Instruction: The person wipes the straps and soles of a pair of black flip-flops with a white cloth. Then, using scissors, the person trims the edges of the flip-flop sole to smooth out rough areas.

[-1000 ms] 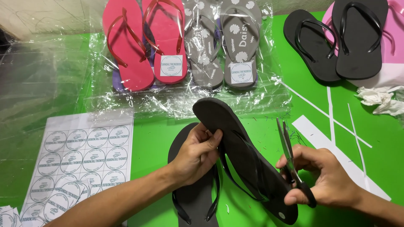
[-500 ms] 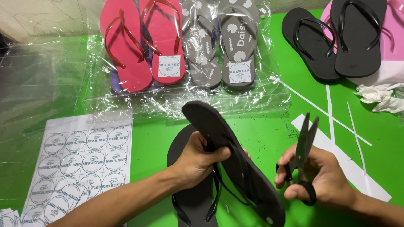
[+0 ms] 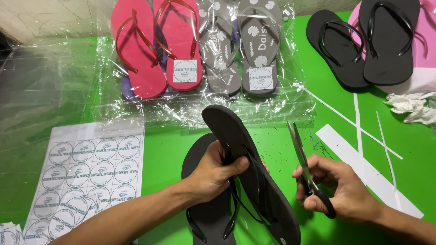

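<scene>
My left hand (image 3: 213, 174) grips a black flip-flop (image 3: 245, 159) by its middle and holds it tilted on edge above the green table. Under it a second black flip-flop (image 3: 200, 218) lies flat, partly hidden by my hand. My right hand (image 3: 338, 188) holds black-handled scissors (image 3: 303, 165) upright, blades slightly apart and pointing up, a little to the right of the held flip-flop and not touching it.
Clear plastic bags (image 3: 150, 59) at the back hold red flip-flops and grey patterned flip-flops (image 3: 245, 50). Another black pair (image 3: 363, 45) lies far right on something pink. A sheet of round stickers (image 3: 86, 172) is at left. White paper strips (image 3: 363, 163) and crumpled paper (image 3: 413, 106) lie at right.
My right hand has drawn the scissors away from the flip-flop's strap and turned them upright. My left hand has tilted the flip-flop further on edge.
</scene>
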